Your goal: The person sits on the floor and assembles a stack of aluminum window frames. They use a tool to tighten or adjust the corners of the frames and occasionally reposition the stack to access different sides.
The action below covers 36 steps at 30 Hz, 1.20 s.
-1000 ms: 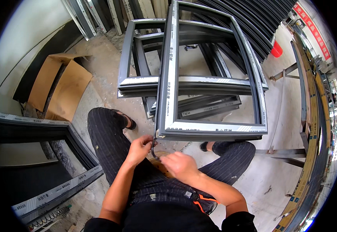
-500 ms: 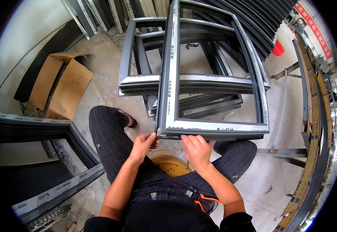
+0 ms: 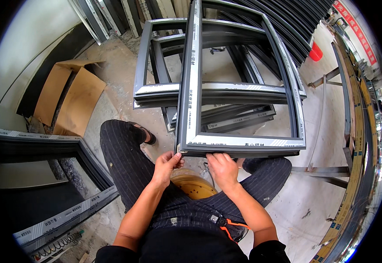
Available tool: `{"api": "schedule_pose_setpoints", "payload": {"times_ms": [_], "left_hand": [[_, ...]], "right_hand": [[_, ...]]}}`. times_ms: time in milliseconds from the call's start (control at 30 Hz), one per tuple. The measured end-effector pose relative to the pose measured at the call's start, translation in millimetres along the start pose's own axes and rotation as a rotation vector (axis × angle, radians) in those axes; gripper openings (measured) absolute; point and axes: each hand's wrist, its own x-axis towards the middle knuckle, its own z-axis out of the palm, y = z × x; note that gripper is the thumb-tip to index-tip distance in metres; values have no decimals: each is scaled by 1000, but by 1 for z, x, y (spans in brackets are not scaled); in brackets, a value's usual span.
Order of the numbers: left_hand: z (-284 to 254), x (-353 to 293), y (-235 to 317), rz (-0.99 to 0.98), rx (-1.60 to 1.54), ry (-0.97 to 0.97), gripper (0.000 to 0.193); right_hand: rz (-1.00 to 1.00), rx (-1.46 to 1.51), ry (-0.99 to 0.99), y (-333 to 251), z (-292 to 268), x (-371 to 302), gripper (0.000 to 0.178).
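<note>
A grey window frame (image 3: 193, 87) with white printed protective film lies on top of a stack of similar frames before me. My left hand (image 3: 168, 169) is at its near left corner, thumb and forefinger pinched together; whatever they hold is too small to make out. Against the near edge rests my right hand (image 3: 223, 171), fingers bent and closed at the underside. Beside its fingertips a thin black strip (image 3: 207, 167) hangs down, partly hidden by the hand. Between my knees, below both hands, is a round yellowish container (image 3: 194, 186) with small dark bits in it.
More frames (image 3: 158, 89) lie crosswise beneath. Another frame stack (image 3: 63, 214) stands at my left, near an open cardboard box (image 3: 80, 101). Long dark profiles (image 3: 283, 30) fill the far right, by a red bucket (image 3: 316, 52). A metal rack (image 3: 331, 172) stands at right.
My left hand has shifted slightly right and its thumb now presses at the frame's corner. The black strip that ran between the hands along the edge now hangs beside my right hand.
</note>
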Motion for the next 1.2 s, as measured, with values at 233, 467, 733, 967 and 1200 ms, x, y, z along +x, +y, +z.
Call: {"api": "schedule_pose_setpoints", "payload": {"times_ms": [233,467,733,967,1200], "left_hand": [[22,-3,-8,-114,-249,12,26],[19,6,3,-36,-208,147,19],[-53,52,39,36,-237,266,19],[-41,42,55,32,-205,223,24],[-44,45,50,70,-219,271,22]], "right_hand": [[46,2,5,-5,2,-2,30],[108,99,-52,19,-24,-15,26],[502,388,-215,85,-100,-55,17],[622,449,-107,91,-86,-58,16],[539,268,10,86,-74,-53,14]]}}
